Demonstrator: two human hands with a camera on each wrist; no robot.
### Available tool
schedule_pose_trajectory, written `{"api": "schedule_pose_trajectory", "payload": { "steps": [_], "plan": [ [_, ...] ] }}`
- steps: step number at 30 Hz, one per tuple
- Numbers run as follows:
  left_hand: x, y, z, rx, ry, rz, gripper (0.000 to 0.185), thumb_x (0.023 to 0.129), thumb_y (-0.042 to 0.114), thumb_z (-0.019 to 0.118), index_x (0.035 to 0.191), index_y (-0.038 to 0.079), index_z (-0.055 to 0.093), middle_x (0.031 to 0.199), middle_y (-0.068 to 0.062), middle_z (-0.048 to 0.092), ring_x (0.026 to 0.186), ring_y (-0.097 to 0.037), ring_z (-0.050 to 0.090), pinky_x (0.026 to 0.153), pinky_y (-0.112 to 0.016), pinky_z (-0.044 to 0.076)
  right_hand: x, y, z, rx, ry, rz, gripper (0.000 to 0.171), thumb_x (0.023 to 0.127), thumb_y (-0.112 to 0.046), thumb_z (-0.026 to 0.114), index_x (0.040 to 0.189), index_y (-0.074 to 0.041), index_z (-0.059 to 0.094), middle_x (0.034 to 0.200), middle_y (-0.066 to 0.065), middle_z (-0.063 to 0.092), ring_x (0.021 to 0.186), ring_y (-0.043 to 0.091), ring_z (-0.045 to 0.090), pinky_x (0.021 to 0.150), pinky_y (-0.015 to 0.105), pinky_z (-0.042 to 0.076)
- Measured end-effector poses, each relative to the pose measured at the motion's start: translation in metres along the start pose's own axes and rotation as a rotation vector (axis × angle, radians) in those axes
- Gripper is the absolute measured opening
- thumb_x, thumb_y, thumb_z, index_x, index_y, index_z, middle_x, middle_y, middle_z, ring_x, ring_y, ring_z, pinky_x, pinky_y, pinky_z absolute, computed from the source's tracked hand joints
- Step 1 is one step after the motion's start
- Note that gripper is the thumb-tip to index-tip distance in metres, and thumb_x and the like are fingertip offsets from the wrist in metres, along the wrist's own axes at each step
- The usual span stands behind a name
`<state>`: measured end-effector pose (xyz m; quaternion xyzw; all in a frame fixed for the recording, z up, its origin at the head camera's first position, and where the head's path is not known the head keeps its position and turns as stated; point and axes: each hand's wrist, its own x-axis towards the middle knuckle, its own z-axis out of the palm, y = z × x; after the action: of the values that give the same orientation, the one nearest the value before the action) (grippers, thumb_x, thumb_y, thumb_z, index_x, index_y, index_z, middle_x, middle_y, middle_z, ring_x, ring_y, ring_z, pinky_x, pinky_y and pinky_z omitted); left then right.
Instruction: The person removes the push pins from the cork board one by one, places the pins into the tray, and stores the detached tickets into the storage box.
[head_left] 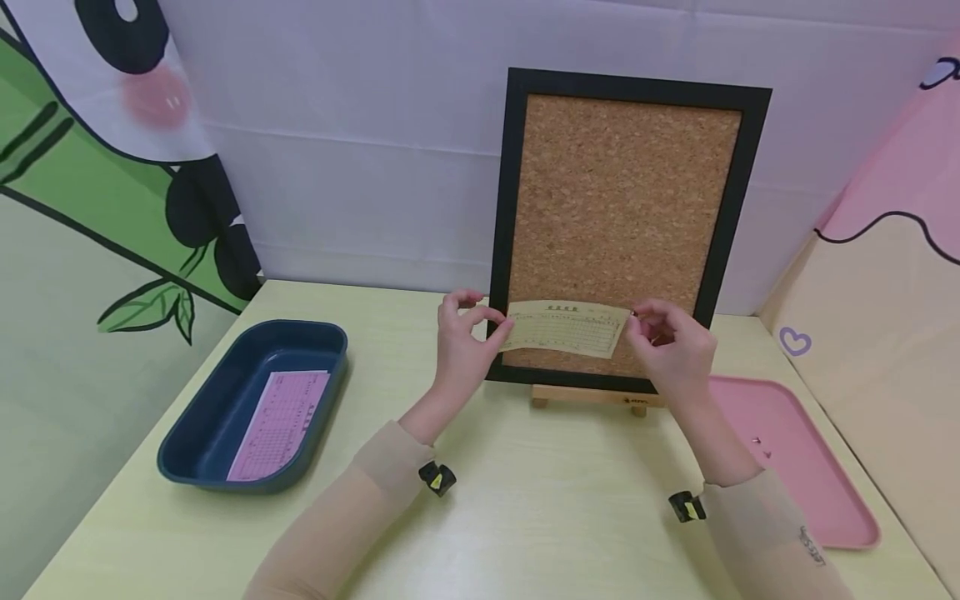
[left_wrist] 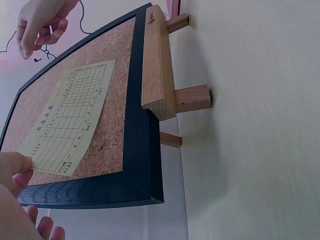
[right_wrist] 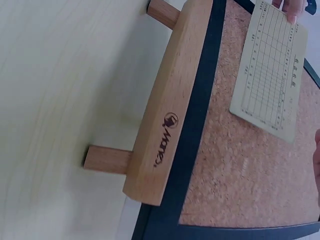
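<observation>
A cork board (head_left: 622, 192) in a black frame stands upright on a wooden easel (head_left: 592, 396) at the back of the table. A yellow printed slip (head_left: 566, 329) lies flat against the board's lower part. My left hand (head_left: 468, 333) pinches the slip's left end; the thumb (left_wrist: 12, 165) shows on it in the left wrist view. My right hand (head_left: 663, 337) is just past the slip's right end, thumb and forefinger pinched on something small, apparently a pin. The right hand (left_wrist: 40, 25) is not touching the slip (left_wrist: 70, 120). The right wrist view shows the slip (right_wrist: 272, 70) and the easel (right_wrist: 165, 115).
A dark blue tray (head_left: 330, 342) at the left holds a pink printed slip (head_left: 281, 421). A flat pink tray (head_left: 817, 475) at the right carries a few small pins (head_left: 759, 443). Patterned cloth walls close in the table on three sides.
</observation>
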<state>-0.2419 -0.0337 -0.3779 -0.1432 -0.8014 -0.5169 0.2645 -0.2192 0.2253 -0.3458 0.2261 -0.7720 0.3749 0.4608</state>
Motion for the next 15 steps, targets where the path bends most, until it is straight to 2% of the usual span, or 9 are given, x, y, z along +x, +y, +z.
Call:
{"api": "schedule_pose_trajectory", "payload": {
  "steps": [3, 8, 15],
  "plan": [
    [0.0, 0.004, -0.007, 0.007, -0.001, 0.024, 0.013, 0.085, 0.023, 0.071, 0.079, 0.011, 0.069, 0.105, -0.007, 0.055, 0.103, -0.022, 0.047, 0.087, -0.04, 0.04, 0.0, -0.002, -0.008, 0.006, -0.02, -0.018, 0.016, 0.072, 0.009, 0.07, 0.087, 0.004, 0.068, 0.064, 0.008, 0.062, 0.056, 0.002, 0.049, 0.051, 0.009, 0.041],
    [0.001, 0.011, -0.018, 0.05, 0.006, 0.097, 0.011, 0.086, 0.02, 0.07, 0.082, 0.01, 0.071, 0.086, -0.002, 0.068, 0.09, -0.02, 0.054, 0.083, -0.037, 0.041, 0.001, -0.006, -0.024, 0.009, -0.037, -0.061, 0.015, 0.071, 0.008, 0.068, 0.085, 0.006, 0.067, 0.062, 0.009, 0.062, 0.055, -0.001, 0.049, 0.051, 0.008, 0.041],
    [0.002, 0.019, -0.033, 0.115, -0.005, 0.171, 0.009, 0.086, 0.017, 0.069, 0.085, 0.009, 0.071, 0.082, -0.002, 0.07, 0.085, -0.02, 0.053, 0.079, -0.035, 0.041, 0.006, -0.013, -0.051, -0.072, -0.058, -0.055, 0.014, 0.072, 0.006, 0.068, 0.087, 0.005, 0.067, 0.067, 0.01, 0.063, 0.059, -0.003, 0.048, 0.058, 0.006, 0.041]
  ]
}}
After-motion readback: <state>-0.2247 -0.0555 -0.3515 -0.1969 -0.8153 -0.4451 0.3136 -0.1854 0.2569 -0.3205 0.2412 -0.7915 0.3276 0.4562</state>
